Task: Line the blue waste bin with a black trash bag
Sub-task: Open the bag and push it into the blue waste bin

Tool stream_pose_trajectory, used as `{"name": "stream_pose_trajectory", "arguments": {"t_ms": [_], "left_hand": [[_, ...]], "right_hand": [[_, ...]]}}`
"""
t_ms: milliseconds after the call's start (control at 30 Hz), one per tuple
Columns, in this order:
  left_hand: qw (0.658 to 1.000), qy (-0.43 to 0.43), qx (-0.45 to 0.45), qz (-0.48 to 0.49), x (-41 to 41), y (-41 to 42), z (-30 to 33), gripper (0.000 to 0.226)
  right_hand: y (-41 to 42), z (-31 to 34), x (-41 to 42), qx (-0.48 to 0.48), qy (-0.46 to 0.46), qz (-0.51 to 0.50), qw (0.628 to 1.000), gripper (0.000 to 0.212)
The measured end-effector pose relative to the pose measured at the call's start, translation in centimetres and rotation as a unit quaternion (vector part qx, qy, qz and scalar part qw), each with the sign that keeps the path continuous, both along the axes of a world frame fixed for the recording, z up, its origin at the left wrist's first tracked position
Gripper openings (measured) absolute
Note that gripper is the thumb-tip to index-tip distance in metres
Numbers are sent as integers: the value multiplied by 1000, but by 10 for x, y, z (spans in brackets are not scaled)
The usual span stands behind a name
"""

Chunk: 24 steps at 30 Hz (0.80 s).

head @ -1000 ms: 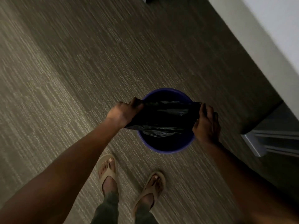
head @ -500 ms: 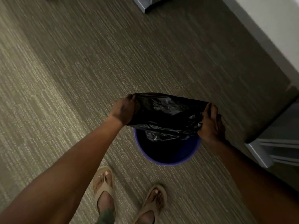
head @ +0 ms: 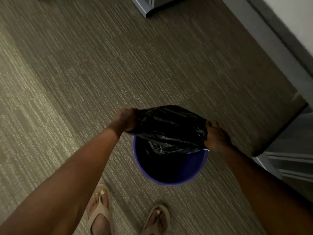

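A round blue waste bin (head: 171, 181) stands on the carpet in front of my feet. A black trash bag (head: 169, 128) is stretched across its far half, and the bag's lower part hangs down into the dark inside. My left hand (head: 126, 118) grips the bag's edge at the bin's far-left side. My right hand (head: 216, 136) grips the bag's other edge at the right rim. The bin's near rim is bare blue, and its far rim is hidden under the bag.
Grey-brown striped carpet (head: 84, 73) covers the floor. A pale desk or cabinet (head: 288, 163) with a metal leg stands at the right, close to the bin. Another metal base (head: 147, 5) shows at the top. My sandalled feet (head: 100, 209) are just behind the bin.
Both hands have carried the stretched bag from the bin's middle toward its far rim, covering the far half. The bin now sits lower in view.
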State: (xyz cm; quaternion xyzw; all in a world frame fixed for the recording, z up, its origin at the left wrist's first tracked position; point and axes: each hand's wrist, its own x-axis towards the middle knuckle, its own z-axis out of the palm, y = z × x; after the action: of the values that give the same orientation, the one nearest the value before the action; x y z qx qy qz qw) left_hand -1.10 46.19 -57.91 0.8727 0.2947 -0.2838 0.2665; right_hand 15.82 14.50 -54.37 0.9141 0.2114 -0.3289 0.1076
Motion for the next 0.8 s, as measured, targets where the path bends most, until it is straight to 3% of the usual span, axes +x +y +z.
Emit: {"name": "stream_pose_trajectory", "arguments": {"t_ms": [67, 133, 233, 300, 400, 533, 600, 633, 733, 800], "left_hand": [[996, 1, -81, 40, -7, -3, 2, 37], [965, -33, -194, 172, -21, -4, -1, 28], [831, -74, -367, 412, -53, 1, -5, 29], [744, -96, -440, 494, -77, -4, -5, 41], [718, -104, -452, 519, -107, -27, -6, 59], [682, -154, -439, 564, -118, -57, -16, 29], [682, -190, -392, 587, -109, -57, -16, 21], [700, -208, -361, 581, -102, -55, -16, 22], [796, -246, -283, 475, -84, -48, -19, 35], [837, -259, -262, 404, -71, -43, -14, 41]], "right_hand": [[-9, -8, 0, 58, 40, -43, 997, 65], [-22, -9, -4, 136, 75, -156, 975, 57], [-44, 0, -13, 255, 158, -357, 885, 46], [-61, 5, -24, 279, 189, -418, 844, 40], [-79, 4, -46, 321, 202, -469, 798, 35], [-80, 0, -64, 413, 159, -552, 707, 27], [-76, -3, -62, 438, 150, -561, 686, 25], [-75, -5, -59, 442, 150, -554, 689, 23], [-70, -5, -51, 439, 143, -523, 716, 18], [-67, -7, -44, 432, 115, -504, 739, 25]]}}
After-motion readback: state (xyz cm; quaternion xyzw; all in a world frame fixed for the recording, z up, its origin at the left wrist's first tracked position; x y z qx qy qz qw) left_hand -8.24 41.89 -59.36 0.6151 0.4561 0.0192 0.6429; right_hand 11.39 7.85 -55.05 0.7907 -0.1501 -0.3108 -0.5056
